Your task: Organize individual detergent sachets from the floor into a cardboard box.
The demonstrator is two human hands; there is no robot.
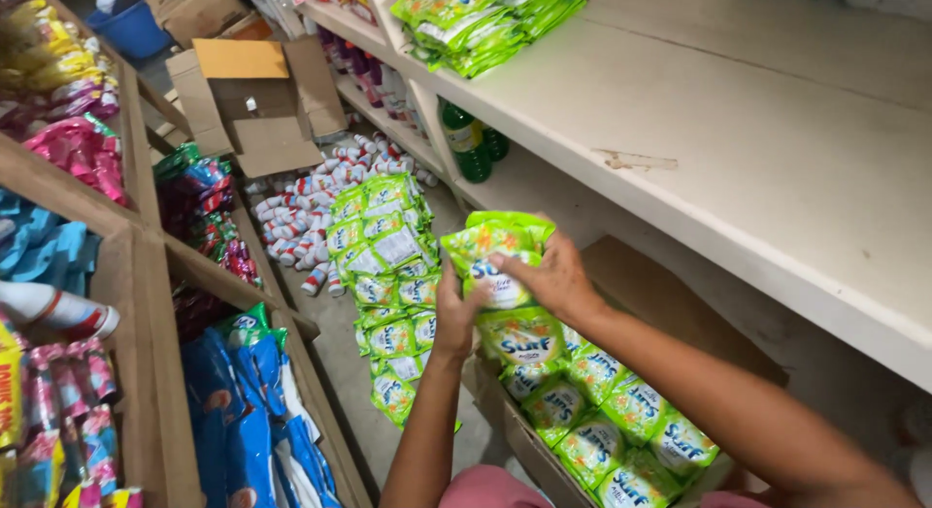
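Both my hands hold a stack of green and yellow detergent pouches above a cardboard box. My left hand grips the stack's lower left edge. My right hand lies over its right side. The open cardboard box below holds a row of the same green pouches. More green pouches lie in a long pile on the floor just left of my hands. Another stack of green pouches rests on the white shelf above.
An empty open cardboard box sits on the floor farther back, next to several small red and white bottles. Green bottles stand under the white shelf. Wooden shelves on the left hold blue, pink and yellow packets.
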